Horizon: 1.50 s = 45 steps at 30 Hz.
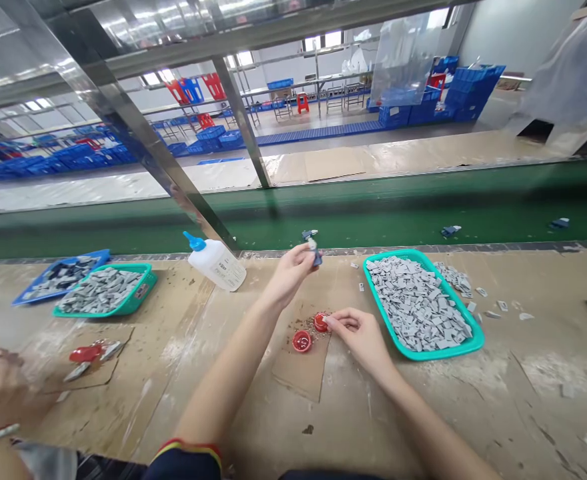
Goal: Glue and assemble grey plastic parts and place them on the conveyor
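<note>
The workbench (548,413) holds a teal tray (441,355); left hand (289,275) pinches a blue part (316,257), right hand (358,337) a red cap (320,323).

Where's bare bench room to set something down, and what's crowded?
There's room on the bench below the teal tray, right of your right hand. Another lies between the glue bottle and the cardboard pad. It's crowded around the red caps and the gray pieces by the tray.

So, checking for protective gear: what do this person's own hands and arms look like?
The left hand and right hand are bare, without gloves. The left forearm runs uncovered into a dark navy sleeve with a red and yellow striped cuff.
</note>
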{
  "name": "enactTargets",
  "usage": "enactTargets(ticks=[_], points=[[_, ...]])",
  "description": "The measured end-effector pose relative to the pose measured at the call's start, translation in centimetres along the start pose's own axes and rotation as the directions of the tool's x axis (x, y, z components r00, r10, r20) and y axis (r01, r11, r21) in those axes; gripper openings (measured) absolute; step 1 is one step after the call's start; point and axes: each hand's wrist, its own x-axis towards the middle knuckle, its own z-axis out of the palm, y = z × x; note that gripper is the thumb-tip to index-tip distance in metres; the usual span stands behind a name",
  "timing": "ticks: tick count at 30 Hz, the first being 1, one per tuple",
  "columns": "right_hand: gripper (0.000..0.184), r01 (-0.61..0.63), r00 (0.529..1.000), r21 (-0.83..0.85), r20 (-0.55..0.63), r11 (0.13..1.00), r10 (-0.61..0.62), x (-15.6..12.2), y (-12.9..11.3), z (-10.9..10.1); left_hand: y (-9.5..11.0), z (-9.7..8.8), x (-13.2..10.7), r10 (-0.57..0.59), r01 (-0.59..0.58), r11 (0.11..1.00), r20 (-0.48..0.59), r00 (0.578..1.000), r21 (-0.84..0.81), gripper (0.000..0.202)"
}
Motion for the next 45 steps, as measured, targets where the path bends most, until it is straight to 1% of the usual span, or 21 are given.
enactTargets(ticks=[1,2,4,5,6,7,8,10,13,15,21,24,28,30,34,36,39,41,43,44,45], points=[[0.025,-0.008,1.000,0.018,0.006,1.000,0.008,-0.1,-0.3,-0.3,0.6,-0.8,-2.2,-0.056,0.047,0.978,-0.037,0.998,-0.204,0.035],[0.025,-0.017,1.000,0.036,0.012,0.999,0.017,-0.3,-0.6,-0.6,1.0,-1.5,-4.2,-0.105,0.071,0.943,-0.088,0.991,-0.324,0.036],[0.025,-0.039,0.999,0.081,0.024,0.996,0.037,-0.6,-1.0,-1.2,1.3,-2.1,-7.9,-0.188,0.076,0.905,-0.232,0.954,-0.418,0.029],[0.024,-0.058,0.998,0.105,0.034,0.993,0.054,-0.7,-1.1,-1.4,1.2,-2.0,-9.4,-0.226,0.079,0.896,-0.293,0.929,-0.437,0.027],[0.024,-0.082,0.996,0.129,0.046,0.988,0.077,-0.9,-1.2,-1.6,0.9,-1.6,-10.6,-0.264,0.090,0.887,-0.339,0.903,-0.453,0.027],[0.024,-0.111,0.993,0.152,0.061,0.982,0.103,-1.0,-1.3,-1.7,0.6,-1.0,-11.6,-0.305,0.108,0.874,-0.360,0.882,-0.474,0.028],[0.025,-0.141,0.988,0.173,0.079,0.975,0.129,-1.1,-1.3,-1.8,0.2,-0.2,-12.3,-0.346,0.132,0.855,-0.362,0.866,-0.502,0.030],[0.025,-0.186,0.980,0.199,0.113,0.962,0.166,-1.4,-1.5,-1.7,-0.3,1.7,-13.1,-0.418,0.182,0.809,-0.330,0.846,-0.558,0.033],[0.024,-0.192,0.974,0.200,0.157,0.961,0.162,-1.6,-1.8,-1.4,-0.3,3.9,-13.3,-0.463,0.220,0.767,-0.283,0.840,-0.603,0.032],[0.024,-0.175,0.974,0.195,0.178,0.965,0.140,-1.8,-2.0,-1.2,0.0,4.5,-13.1,-0.464,0.226,0.763,-0.269,0.844,-0.605,0.030],[0.024,-0.163,0.971,0.174,0.201,0.971,0.127,-1.8,-2.0,-1.2,0.5,4.7,-12.7,-0.452,0.240,0.774,-0.245,0.858,-0.586,0.029],[0.027,-0.153,0.971,0.142,0.207,0.978,0.122,-1.7,-2.1,-1.4,0.5,4.9,-12.7,-0.456,0.244,0.781,-0.258,0.852,-0.575,0.029],[0.031,-0.176,0.955,0.133,0.264,0.975,0.137,-1.8,-2.3,-1.6,1.0,5.2,-12.7,-0.466,0.283,0.808,-0.266,0.844,-0.518,0.029],[0.035,-0.201,0.946,0.144,0.284,0.969,0.154,-1.8,-2.3,-1.8,1.3,5.3,-12.7,-0.456,0.296,0.824,-0.255,0.853,-0.484,0.029],[0.041,-0.218,0.934,0.109,0.311,0.970,0.175,-1.8,-2.2,-2.4,1.5,5.4,-12.6,-0.392,0.261,0.856,-0.232,0.890,-0.446,0.025],[0.041,-0.211,0.934,0.092,0.311,0.973,0.173,-1.8,-2.2,-2.6,1.4,5.5,-12.6,-0.389,0.272,0.844,-0.180,0.903,-0.462,0.028],[0.036,-0.158,0.955,0.088,0.268,0.983,0.129,-1.9,-2.6,-2.5,1.2,5.5,-12.5,-0.405,0.329,0.781,-0.031,0.914,-0.530,0.045],[0.032,-0.106,0.965,0.086,0.250,0.991,0.081,-1.9,-3.2,-2.5,1.1,5.6,-12.4,-0.394,0.341,0.746,0.034,0.919,-0.571,0.052],[0.027,-0.039,0.970,0.049,0.240,0.998,0.026,-1.7,-3.8,-3.1,1.3,5.6,-12.3,-0.386,0.335,0.730,0.045,0.921,-0.595,0.052],[0.025,0.005,0.979,-0.006,0.205,1.000,-0.003,-1.6,-4.1,-3.7,1.4,5.7,-12.2,-0.385,0.327,0.726,0.035,0.922,-0.605,0.052],[0.023,0.050,0.990,-0.095,0.138,0.994,-0.036,-1.4,-4.3,-4.5,1.5,5.7,-12.2,-0.386,0.313,0.725,0.014,0.922,-0.613,0.052]])
